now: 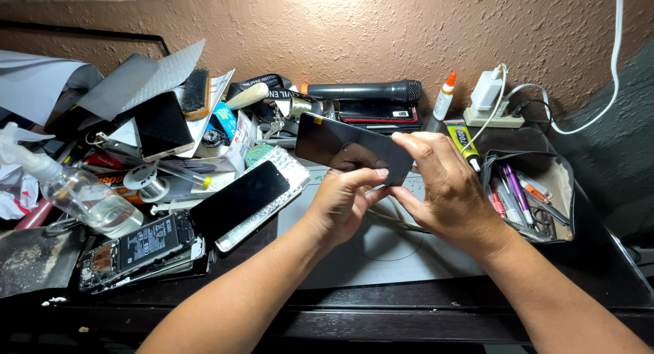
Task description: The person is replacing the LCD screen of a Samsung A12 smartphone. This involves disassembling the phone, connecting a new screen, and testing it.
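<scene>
Now both hands are gripping the dark phone panel (351,149) over the desk (381,258): left hand (344,201) pinching underneath, right hand (446,190) clasping its edge.

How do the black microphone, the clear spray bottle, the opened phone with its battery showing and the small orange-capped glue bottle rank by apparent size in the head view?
1. Opened phone and spray bottle: look alike, both nearer the camera, so unranked.
2. Microphone, against the wall.
3. Glue bottle, clearly smallest.
</scene>
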